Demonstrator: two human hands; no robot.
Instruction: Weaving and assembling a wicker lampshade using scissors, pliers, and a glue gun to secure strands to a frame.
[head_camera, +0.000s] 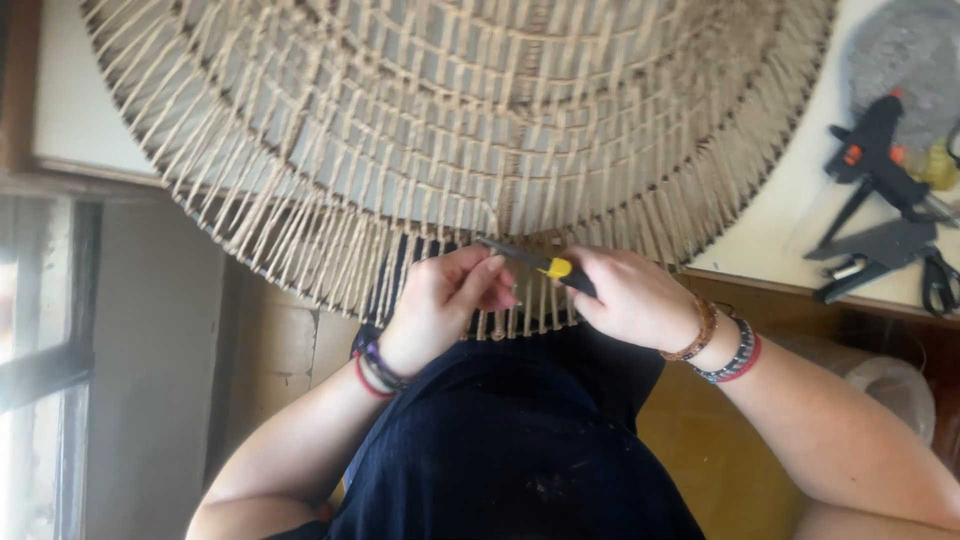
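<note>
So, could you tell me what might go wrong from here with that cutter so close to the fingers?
The right hand points the yellow-and-black cutter toward the left hand; a slip might nick its fingers. The blade could also sever neighbouring spokes of the woven disc. The disc overhangs the table, so pressure may tip it.

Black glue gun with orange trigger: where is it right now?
In the head view, the black glue gun lies at upper right on the white table, beside the round woven wicker piece.
</note>
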